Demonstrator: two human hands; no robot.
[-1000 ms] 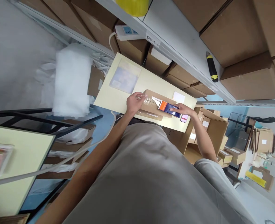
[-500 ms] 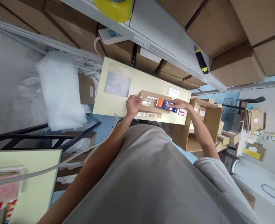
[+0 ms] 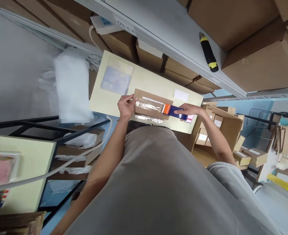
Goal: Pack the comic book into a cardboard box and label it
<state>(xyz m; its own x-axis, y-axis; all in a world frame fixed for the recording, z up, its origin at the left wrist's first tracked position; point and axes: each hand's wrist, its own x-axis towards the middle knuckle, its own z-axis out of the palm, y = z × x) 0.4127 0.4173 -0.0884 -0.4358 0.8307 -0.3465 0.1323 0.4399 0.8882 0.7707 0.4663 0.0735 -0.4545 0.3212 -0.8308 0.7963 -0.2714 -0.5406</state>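
Note:
A flat brown cardboard box [image 3: 153,96] lies on the pale yellow tabletop [image 3: 148,78], with shiny clear tape [image 3: 148,106] along it. My left hand [image 3: 127,105] is at the box's left end, thumb and fingers closed on its edge. Wrapped in the fingers of my right hand [image 3: 189,111] is what looks like a blue tape dispenser [image 3: 175,112] with an orange front. Its orange end rests over the right part of the box, where the shiny strip meets it. A phone with a pink screen [image 3: 189,118] lies partly hidden under my right hand.
A grey shelf [image 3: 158,19] with a black-and-yellow utility knife [image 3: 208,54] overhangs the far side. An open carton [image 3: 228,130] holding smaller boxes stands at the right. White foam wrap [image 3: 71,85] hangs at left, near a cable [image 3: 85,153].
The view has shifted closer. The dispenser sits a little farther right along the box, and more shiny tape shows between it and my left hand. Both hands keep their grips.

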